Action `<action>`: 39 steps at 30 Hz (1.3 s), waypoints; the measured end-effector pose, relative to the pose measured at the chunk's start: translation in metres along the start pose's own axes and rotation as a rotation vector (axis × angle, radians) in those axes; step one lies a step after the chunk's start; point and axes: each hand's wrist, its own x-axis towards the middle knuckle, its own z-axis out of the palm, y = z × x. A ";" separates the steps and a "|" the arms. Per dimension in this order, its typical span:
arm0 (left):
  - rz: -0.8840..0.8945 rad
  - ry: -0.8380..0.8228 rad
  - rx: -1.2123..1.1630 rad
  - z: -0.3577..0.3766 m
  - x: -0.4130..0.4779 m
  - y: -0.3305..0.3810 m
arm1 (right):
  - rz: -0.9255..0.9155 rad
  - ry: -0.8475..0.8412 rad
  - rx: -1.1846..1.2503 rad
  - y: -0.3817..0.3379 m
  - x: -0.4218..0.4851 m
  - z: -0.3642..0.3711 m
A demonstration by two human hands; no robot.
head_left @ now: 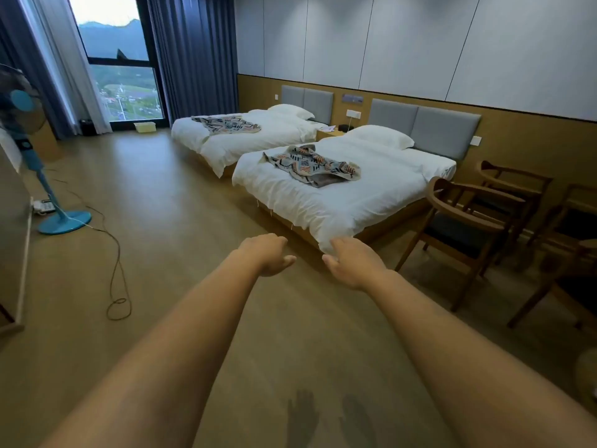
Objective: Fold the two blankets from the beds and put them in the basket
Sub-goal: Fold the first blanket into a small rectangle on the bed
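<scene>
Left hand (268, 255) and right hand (350, 263): relaxed, empty. Near blanket (311, 164) lies crumpled on the near bed (371, 202); far blanket (226, 124) on the far bed (258, 142). Both appear soft, light, limp. Grasp two adjacent corners.

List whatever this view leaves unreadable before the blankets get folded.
Head view:
- Basket by the window: too far and small to see inside.
- Near blanket: grey layer beneath it may be its underside or separate cloth; folds hide which.
- Nightstand items: too small to identify.
- Fan head: blurred, cut by the left edge.
</scene>
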 end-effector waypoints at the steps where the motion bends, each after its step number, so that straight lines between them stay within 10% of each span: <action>1: -0.002 -0.011 0.003 -0.001 0.010 -0.005 | 0.012 -0.010 0.003 0.001 0.012 0.003; 39: 0.010 -0.043 -0.007 -0.072 0.631 -0.274 | -0.021 -0.081 -0.049 0.054 0.702 0.077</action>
